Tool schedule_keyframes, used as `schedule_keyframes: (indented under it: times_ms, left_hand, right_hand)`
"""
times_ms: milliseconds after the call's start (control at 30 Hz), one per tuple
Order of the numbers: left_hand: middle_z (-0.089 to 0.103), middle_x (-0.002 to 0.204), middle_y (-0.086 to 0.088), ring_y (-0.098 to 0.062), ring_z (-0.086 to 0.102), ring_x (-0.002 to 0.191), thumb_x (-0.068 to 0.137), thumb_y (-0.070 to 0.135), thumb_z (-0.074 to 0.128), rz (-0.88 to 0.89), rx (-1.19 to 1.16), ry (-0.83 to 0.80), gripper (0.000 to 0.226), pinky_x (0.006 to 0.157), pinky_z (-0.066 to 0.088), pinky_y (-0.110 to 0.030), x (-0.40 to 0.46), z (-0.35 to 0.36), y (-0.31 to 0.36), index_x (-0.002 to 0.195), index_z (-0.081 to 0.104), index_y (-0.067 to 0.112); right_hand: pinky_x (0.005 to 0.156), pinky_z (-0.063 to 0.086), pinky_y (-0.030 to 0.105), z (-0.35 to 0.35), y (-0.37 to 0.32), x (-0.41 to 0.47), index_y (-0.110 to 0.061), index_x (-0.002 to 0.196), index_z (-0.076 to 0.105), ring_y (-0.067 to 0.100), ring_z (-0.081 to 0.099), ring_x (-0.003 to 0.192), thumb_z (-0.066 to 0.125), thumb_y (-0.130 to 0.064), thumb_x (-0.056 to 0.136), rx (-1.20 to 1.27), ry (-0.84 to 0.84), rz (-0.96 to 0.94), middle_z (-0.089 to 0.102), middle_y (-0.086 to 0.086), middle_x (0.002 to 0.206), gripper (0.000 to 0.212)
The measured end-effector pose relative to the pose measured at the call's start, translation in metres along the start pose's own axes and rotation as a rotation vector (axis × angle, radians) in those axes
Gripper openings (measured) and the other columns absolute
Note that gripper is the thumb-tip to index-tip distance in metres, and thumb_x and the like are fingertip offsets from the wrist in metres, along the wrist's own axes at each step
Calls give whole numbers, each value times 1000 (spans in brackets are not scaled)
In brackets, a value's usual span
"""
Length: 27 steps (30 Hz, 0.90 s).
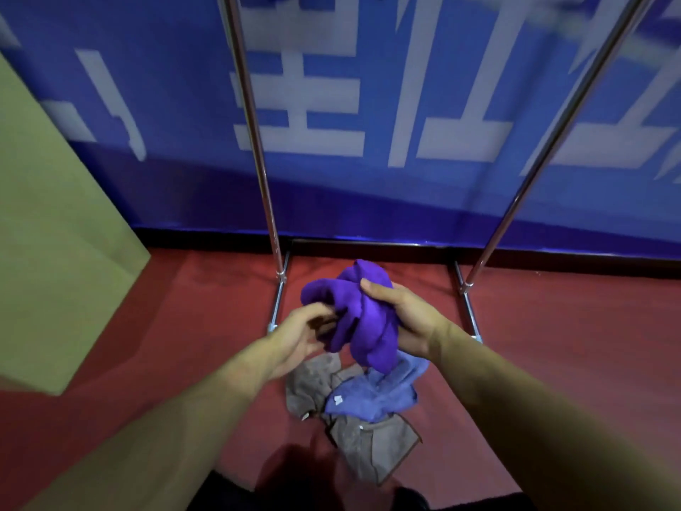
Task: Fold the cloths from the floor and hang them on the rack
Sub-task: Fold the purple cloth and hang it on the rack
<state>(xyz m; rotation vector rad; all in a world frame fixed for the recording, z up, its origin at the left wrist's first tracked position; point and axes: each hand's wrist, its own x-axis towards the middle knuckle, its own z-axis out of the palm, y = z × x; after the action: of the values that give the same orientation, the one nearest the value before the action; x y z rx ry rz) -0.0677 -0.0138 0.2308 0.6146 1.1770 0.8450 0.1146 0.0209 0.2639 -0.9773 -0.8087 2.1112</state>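
A crumpled purple cloth (363, 319) hangs in the air in front of me. My right hand (401, 319) grips its bunched upper part, thumb across the top. My left hand (306, 333) reaches in from the left and pinches a fold of the same cloth. Below them on the red floor lies a light blue cloth (379, 392) with a white tag, draped over two grey-brown cloths (368, 444). The metal rack (258, 142) stands just behind, its two shiny uprights rising out of the top of the view; its top bar is not visible.
The rack's base bars (468, 307) lie on the red floor (552, 326) left and right of the cloths. A blue wall banner (368, 105) with white characters stands behind. A pale green panel (55, 215) fills the left side.
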Motion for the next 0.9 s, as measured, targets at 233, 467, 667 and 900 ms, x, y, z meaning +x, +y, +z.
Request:
schedule_keyframes:
  times_ms: [233,467,667,900]
  left_hand:
    - [65,88,-6,-22,62,83,69,63,69,44,59,-36,46,81,48,-38,-69,22,49,89,67,21]
    - [62,135,-17,-33,55,130,82,61,68,12,-217,-156,68,113,40,-45,-97,25,45,126,68,8]
    - [78,92,-9,-20,75,81,85,31,66,16,-218,-192,25,80,60,-31,-97,41,41,90,81,13]
    - [75,110,-14,-22,73,91,95,28,61,46,-214,-29,35,78,58,-31,-84,31,46,120,69,5]
  right_hand:
    - [109,46,47,49,-43,-57,2,128,63,37,62,116,56,-30,93,126,-92,-67,67,24,122,48]
    - [95,57,44,64,-37,-84,2,104,77,33,72,100,51,-20,91,274,-116,-123,73,21,109,36]
    - [105,49,47,52,-20,-81,1,112,71,35,67,108,67,-41,87,257,-95,-123,71,22,112,49]
    - [104,50,54,36,-15,-62,8,128,61,43,64,117,81,-17,80,61,175,-241,67,30,122,57]
